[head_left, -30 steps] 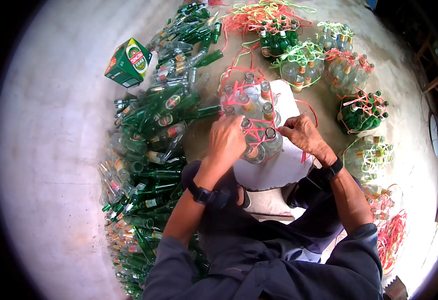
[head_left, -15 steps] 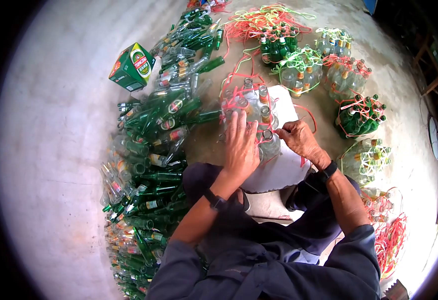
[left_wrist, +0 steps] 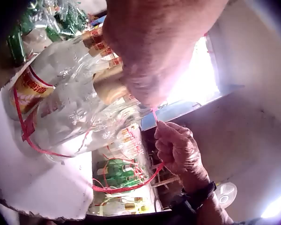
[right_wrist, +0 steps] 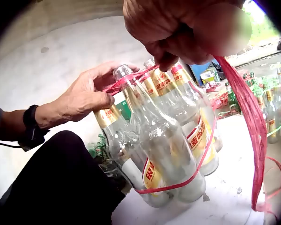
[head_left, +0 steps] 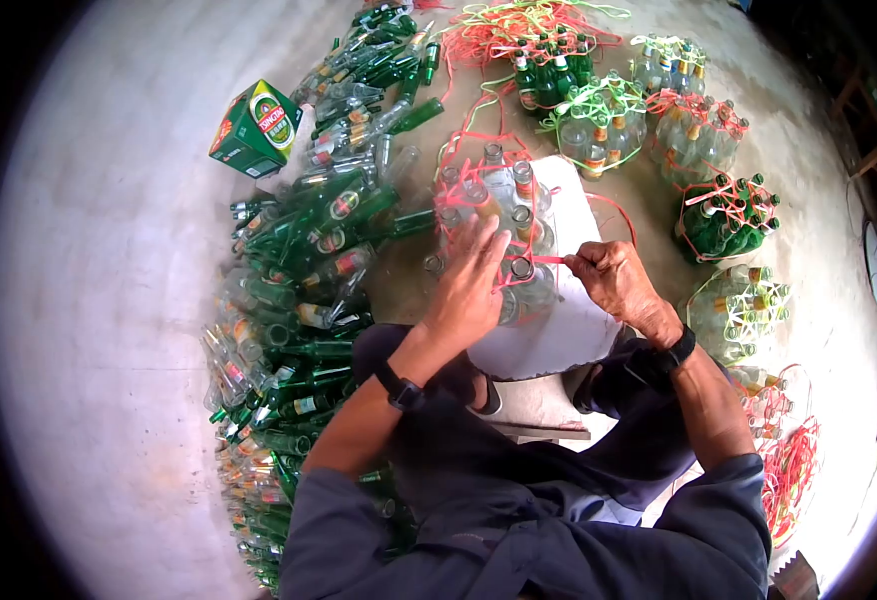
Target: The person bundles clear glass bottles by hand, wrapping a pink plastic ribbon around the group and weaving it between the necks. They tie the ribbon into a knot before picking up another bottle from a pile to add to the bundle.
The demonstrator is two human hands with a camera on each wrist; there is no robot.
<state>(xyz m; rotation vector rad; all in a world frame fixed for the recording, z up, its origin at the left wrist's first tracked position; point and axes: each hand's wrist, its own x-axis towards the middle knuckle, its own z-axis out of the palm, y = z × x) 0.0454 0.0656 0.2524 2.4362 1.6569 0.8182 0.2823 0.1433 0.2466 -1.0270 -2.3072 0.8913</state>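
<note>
A bundle of clear glass bottles [head_left: 504, 215] stands upright on a white board [head_left: 559, 335], wrapped with red string [head_left: 551, 260]. My left hand [head_left: 474, 280] lies flat on the bottle tops with its fingers straight, pressing down; the right wrist view shows this left hand [right_wrist: 84, 98] on the necks. My right hand [head_left: 614, 278] is just right of the bundle and pinches the red string [right_wrist: 246, 117], which runs taut from the bottle necks. In the left wrist view the right hand [left_wrist: 178, 147] holds the string [left_wrist: 154, 115] beside the bottles [left_wrist: 70, 112].
A big pile of loose green and clear bottles [head_left: 299, 300] lies along the left, with a green carton [head_left: 256, 127] beyond it. Tied bottle bundles [head_left: 724, 215] ring the back and right. Loose red string [head_left: 784, 470] lies at the right near my knee.
My left hand went from curling over the near bottles to lying flat across their tops. My right hand drew the red string out to the right, pulling it taut.
</note>
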